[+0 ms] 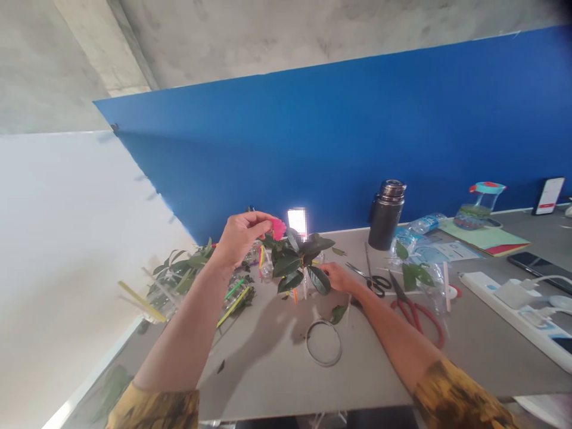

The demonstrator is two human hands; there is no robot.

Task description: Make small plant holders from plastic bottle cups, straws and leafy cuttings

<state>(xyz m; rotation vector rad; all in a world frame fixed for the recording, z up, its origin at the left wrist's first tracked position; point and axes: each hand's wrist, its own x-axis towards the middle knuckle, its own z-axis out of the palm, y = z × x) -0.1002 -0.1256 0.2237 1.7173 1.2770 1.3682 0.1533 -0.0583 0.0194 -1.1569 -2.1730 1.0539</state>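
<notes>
In the head view, my left hand pinches a bright pink flower between thumb and fingertips. Just right of and below it stands a plant with dark green leaves. My right hand is closed at the plant's right side, low down, its fingertips partly behind a leaf. What those fingers grip is hidden. An orange straw shows beneath the leaves. Nearer to me, a ring of pale tape or wire lies on the table.
Black-handled scissors and red-handled pliers or cutters lie beside my right forearm. A dark flask stands near the blue partition. Leafy cuttings with straws crowd the left. At right lies a white power strip.
</notes>
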